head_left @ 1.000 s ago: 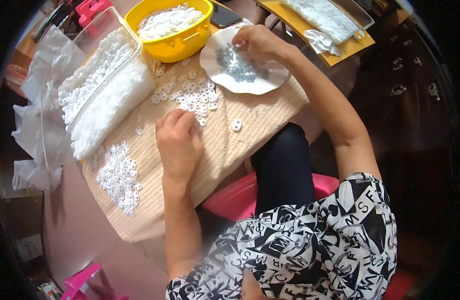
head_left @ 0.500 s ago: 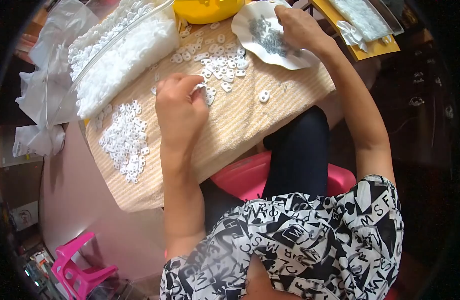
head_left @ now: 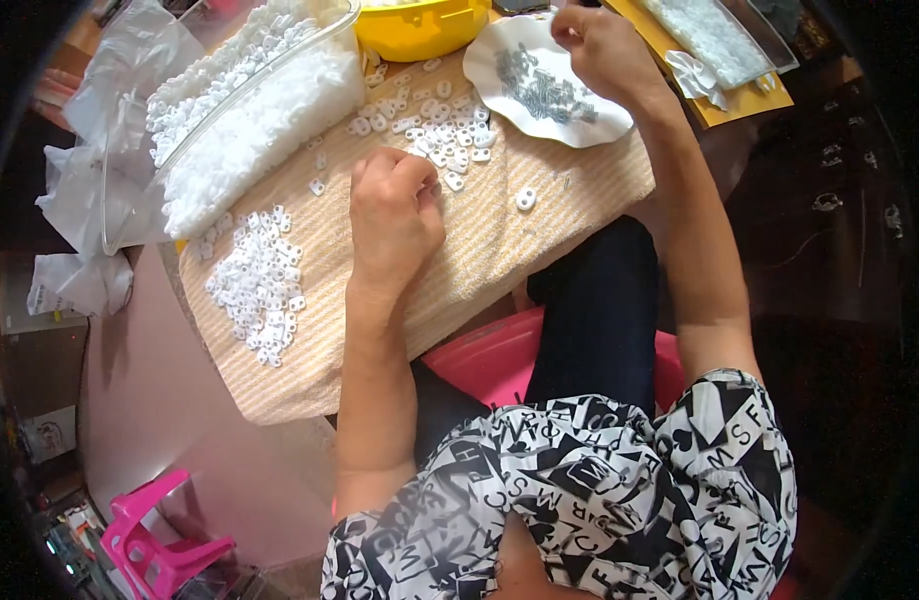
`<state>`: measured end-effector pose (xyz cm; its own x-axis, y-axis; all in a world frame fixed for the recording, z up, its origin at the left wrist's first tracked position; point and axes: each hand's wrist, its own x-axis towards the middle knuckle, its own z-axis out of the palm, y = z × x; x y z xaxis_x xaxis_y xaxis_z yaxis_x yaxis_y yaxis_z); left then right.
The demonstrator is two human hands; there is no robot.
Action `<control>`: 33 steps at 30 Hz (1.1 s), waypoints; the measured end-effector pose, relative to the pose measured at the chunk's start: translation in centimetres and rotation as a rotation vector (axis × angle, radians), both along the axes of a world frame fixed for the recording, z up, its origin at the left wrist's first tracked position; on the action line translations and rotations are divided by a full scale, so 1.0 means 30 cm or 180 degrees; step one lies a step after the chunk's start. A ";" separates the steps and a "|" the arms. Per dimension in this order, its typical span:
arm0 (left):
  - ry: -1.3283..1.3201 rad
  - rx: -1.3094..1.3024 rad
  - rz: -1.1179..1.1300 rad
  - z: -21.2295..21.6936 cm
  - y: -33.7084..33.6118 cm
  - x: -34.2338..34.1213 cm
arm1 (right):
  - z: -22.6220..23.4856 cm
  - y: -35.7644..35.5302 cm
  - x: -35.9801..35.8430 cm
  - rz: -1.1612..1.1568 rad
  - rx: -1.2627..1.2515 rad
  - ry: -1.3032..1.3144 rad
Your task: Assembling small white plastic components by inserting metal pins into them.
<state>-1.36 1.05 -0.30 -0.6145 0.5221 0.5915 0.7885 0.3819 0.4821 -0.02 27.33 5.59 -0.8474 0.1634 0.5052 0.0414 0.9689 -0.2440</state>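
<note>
Head view: cannot tell about any grip in curled fingers (head_left: 410, 172) of left hand (head_left: 388, 225), beside white pieces (head_left: 465, 137) on the surface (head_left: 480, 245), or right hand (head_left: 620, 58), over the plate (head_left: 610, 126) of grey pins (head_left: 552, 95), and could scatter pins by bumping the plate.

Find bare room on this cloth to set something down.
Free: the cloth between the left hand and the lone white piece, and between the left forearm and the leftmost white pile. Crowded: the scattered pieces beside the wavy plate.
</note>
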 end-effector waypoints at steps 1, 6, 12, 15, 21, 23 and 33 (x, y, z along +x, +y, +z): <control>-0.0076 0.0220 -0.0141 0.000 0.003 -0.003 | 0.014 -0.016 -0.007 0.0201 -0.0120 0.0406; -0.1667 0.1213 0.0042 0.036 0.004 0.024 | 0.097 -0.238 0.012 0.1408 -0.1818 0.0860; -0.2880 0.2211 -0.0435 0.079 -0.045 0.023 | 0.013 -0.295 0.030 0.1646 -0.3832 -0.0170; -0.2954 0.2494 -0.0411 0.071 -0.045 0.025 | 0.004 -0.202 0.050 0.1001 -0.3374 -0.0119; -0.3036 0.2707 -0.0342 0.057 -0.035 0.024 | -0.077 0.006 0.052 0.0121 -0.2640 0.0515; -0.3090 0.2813 -0.0276 0.054 -0.038 0.023 | -0.085 0.029 0.043 0.0384 -0.2955 0.0407; -0.3235 0.3072 -0.0726 0.074 -0.034 0.034 | -0.076 0.010 0.039 -0.0028 -0.2819 0.0120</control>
<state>-0.33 0.03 1.93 -0.9399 0.3176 0.1257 -0.0552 -0.5044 0.8617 1.15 27.63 3.32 -0.8296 0.5142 0.2175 0.0248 0.4232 -0.9057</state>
